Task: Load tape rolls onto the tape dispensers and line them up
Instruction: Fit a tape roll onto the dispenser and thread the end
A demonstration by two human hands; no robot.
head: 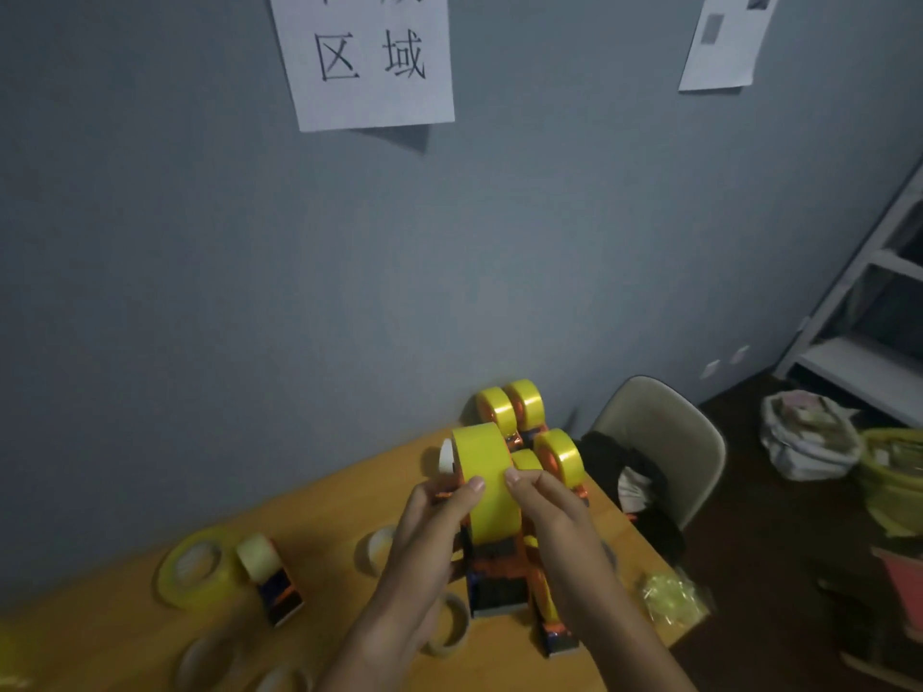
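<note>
A big yellow tape roll (487, 484) sits on an orange and black tape dispenser (497, 576) that I hold up over the wooden table (319, 521). My left hand (434, 531) grips the roll and the dispenser's left side, thumb on the tape face. My right hand (554, 521) grips the right side, thumb tip at the roll's edge. Behind stand three loaded dispensers with yellow rolls (519, 407), and one (559, 454) is closer. Another loaded dispenser (272, 574) lies at the left beside a loose yellow roll (200, 571).
Empty cardboard cores and pale rolls (449, 626) lie on the near table. A crumpled yellow wrapper (669, 596) sits near the right edge. A beige chair (664, 442) with dark cloth stands past the table, with bags and a white shelf (859, 302) at the right. The grey wall carries paper signs.
</note>
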